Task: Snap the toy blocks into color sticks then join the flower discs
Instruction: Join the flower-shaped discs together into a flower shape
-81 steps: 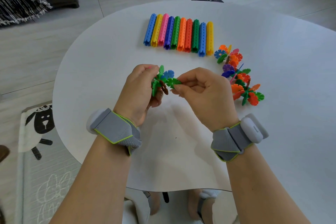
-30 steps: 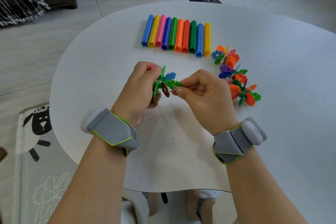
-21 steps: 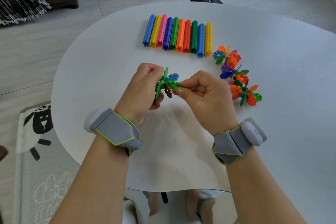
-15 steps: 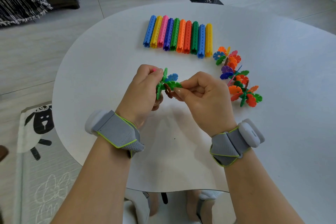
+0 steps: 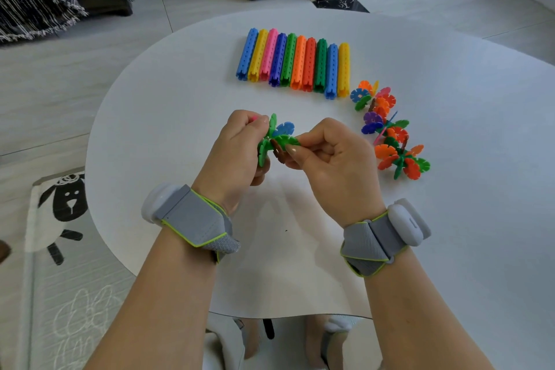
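Grips the cluster [image 5: 265,148] in the left hand [image 5: 237,151], pinches a green disc [image 5: 285,139] in the right hand [image 5: 329,159], above the table [image 5: 168,117]. Barely shifts from a second ago (probably still seating). Leaves finished sticks [image 5: 295,63] lying beyond.

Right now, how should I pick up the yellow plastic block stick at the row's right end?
Probably at its far half, from above and the right: the yellow plastic block stick lies flat, its left side against the light blue plastic stick, its near end close to the joined flower discs.
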Action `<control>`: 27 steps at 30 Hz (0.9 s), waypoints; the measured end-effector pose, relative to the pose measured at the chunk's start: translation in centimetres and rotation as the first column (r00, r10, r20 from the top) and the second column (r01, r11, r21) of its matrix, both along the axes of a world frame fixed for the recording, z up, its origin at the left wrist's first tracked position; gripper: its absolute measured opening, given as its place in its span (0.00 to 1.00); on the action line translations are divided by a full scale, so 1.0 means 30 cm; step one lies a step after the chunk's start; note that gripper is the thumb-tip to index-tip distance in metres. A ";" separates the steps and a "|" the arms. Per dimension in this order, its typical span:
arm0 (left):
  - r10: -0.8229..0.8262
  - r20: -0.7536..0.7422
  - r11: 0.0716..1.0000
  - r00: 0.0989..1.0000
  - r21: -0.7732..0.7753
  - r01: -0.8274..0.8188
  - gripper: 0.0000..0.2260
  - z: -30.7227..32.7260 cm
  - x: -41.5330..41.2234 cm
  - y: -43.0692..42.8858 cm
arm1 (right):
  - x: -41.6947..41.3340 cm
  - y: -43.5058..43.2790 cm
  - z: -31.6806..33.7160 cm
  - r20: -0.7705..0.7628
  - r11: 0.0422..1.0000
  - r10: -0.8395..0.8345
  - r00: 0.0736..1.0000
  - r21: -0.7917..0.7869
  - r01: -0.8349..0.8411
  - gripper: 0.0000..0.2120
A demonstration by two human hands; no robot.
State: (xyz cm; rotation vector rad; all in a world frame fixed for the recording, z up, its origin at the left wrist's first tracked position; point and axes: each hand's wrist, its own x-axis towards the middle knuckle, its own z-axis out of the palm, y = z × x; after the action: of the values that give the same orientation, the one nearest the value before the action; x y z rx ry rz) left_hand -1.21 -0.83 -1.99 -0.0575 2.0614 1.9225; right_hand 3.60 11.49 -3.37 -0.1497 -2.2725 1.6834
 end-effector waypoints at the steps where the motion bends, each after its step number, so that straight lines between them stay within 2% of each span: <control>1: -0.003 0.003 1.000 1.000 0.008 0.003 0.08 -0.001 0.000 0.000 | -0.001 -0.001 -0.001 0.003 1.000 0.003 1.000 -0.006 -0.003 0.14; 7: -0.011 0.023 0.997 1.000 0.076 0.009 0.08 0.009 -0.006 -0.009 | -0.009 -0.008 -0.006 -0.021 0.998 0.007 1.000 -0.061 -0.009 0.13; 13: -0.032 0.019 0.999 0.999 0.028 0.032 0.08 0.004 -0.006 -0.011 | -0.006 -0.009 -0.013 -0.007 1.000 -0.007 1.000 -0.018 0.007 0.13; 17: -0.078 -0.033 0.995 0.996 -0.065 0.076 0.06 -0.003 -0.012 0.006 | 0.006 0.003 -0.022 -0.032 0.992 -0.059 0.998 0.113 0.062 0.13; 20: -0.067 -0.056 0.993 0.996 -0.099 0.061 0.06 -0.008 -0.015 0.014 | 0.001 0.001 -0.039 -0.062 0.969 -0.125 0.990 0.207 0.135 0.04; 24: -0.047 -0.119 0.981 0.992 -0.192 0.023 0.07 -0.023 -0.017 0.012 | -0.007 0.008 -0.037 -0.126 0.884 -0.193 0.973 0.409 0.228 0.02; 27: -0.063 -0.191 0.960 0.980 -0.279 0.007 0.07 -0.040 -0.022 0.013 | -0.011 0.012 -0.033 -0.063 0.876 -0.222 0.973 0.425 0.228 0.02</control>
State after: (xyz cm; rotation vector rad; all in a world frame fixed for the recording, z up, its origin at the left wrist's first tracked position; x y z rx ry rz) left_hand -1.88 -0.45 -3.20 0.1111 2.4345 1.6639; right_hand 3.28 11.84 -4.37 -0.2886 -2.4439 1.0337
